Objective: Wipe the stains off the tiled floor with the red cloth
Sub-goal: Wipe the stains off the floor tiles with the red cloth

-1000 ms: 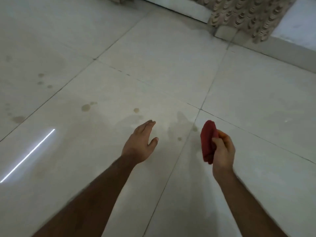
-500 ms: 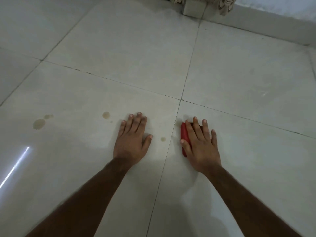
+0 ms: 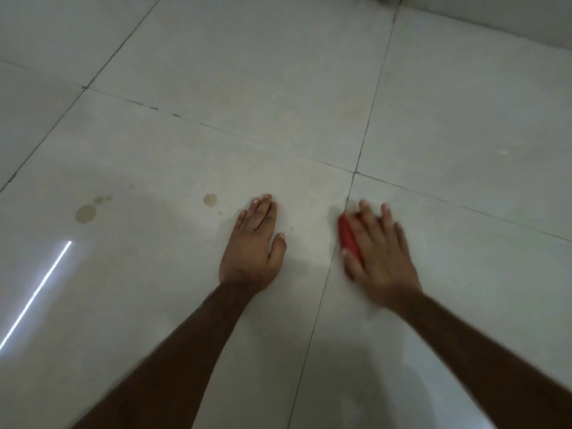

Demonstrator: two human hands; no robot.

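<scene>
The red cloth [image 3: 348,239] lies folded on the pale tiled floor [image 3: 278,88], right beside a grout line. My right hand [image 3: 379,258] presses flat on top of it, blurred by motion, and only the cloth's left edge shows. My left hand [image 3: 253,249] rests flat on the neighbouring tile with nothing under it. A round brownish stain [image 3: 210,200] sits just left of my left fingertips. A larger stain [image 3: 85,213] with a smaller one [image 3: 101,199] beside it lies farther left. A tiny speck [image 3: 292,229] sits between my hands.
A bright streak of reflected light [image 3: 37,292] crosses the tile at the left. The base of a wall or step [image 3: 495,13] runs along the top right. Grout lines meet at a cross joint [image 3: 355,172] just beyond my right hand.
Both hands came down from the air onto the floor, and the cloth went from held upright to pressed flat. Since half a second ago my right hand is blurred, sliding on the cloth.
</scene>
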